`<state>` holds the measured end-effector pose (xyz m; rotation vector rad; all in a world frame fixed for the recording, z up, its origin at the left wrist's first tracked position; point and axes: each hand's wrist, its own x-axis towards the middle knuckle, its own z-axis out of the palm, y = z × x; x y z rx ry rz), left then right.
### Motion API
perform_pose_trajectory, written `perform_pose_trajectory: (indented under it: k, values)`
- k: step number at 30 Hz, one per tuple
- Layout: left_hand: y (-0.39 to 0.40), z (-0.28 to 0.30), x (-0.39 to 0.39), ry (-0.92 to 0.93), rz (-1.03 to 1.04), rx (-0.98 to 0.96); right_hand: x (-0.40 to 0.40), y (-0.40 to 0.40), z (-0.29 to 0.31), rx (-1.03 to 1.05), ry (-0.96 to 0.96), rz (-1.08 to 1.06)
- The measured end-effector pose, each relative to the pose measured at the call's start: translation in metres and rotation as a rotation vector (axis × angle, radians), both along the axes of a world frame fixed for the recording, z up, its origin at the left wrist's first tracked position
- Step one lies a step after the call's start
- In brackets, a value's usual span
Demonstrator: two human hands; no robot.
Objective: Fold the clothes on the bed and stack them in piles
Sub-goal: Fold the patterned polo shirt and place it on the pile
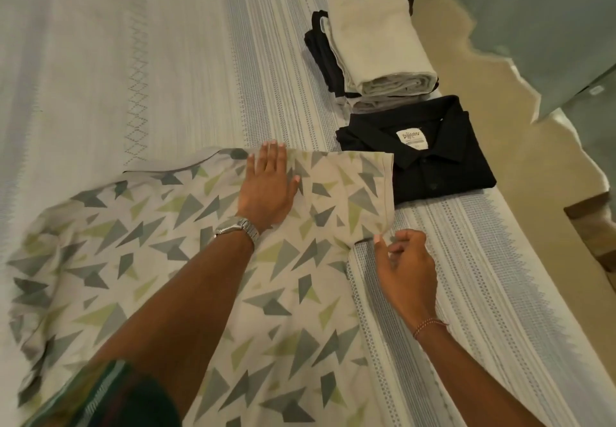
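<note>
Patterned shirt (206,293) lies beside the black polo (423,156). My left hand (268,183) presses it flat, fingers straight. My right hand (405,266) pinches its sleeve corner.

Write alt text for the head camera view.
A person's left hand presses flat on a triangle-print shirt spread on a striped bed, while the right hand pinches its sleeve hem. Beyond lie a folded black shirt and a clothes pile.

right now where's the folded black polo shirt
In the head view it lies right of centre on the bed, the black polo shirt between the cream-topped pile and the patterned shirt.
</note>
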<state>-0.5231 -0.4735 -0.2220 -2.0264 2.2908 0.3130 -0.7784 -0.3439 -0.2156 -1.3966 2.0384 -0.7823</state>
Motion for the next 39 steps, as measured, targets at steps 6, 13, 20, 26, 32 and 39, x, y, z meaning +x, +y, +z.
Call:
perform_pose_trajectory:
  k: [6,13,20,26,32,39]
  values:
    - [0.081,0.01,-0.034,0.157,-0.368,-0.299,0.003,0.05,-0.001,0.116,0.035,0.172]
    - [0.169,0.019,-0.079,0.095,-0.814,-0.084,-0.003,0.115,0.015,0.553,0.007,0.387]
    - [0.207,0.044,-0.097,-0.088,-0.757,0.016,-0.037,0.215,0.013,0.676,0.008,0.547]
    - [0.247,0.063,-0.111,-0.274,-0.611,-0.112,-0.06,0.302,0.028,0.557,-0.049,0.26]
    - [0.3,0.052,-0.121,-0.211,-0.68,-0.082,-0.057,0.357,0.035,0.51,0.045,0.162]
    - [0.305,0.049,-0.121,-0.172,-0.695,-0.107,-0.077,0.383,0.034,0.47,-0.068,0.185]
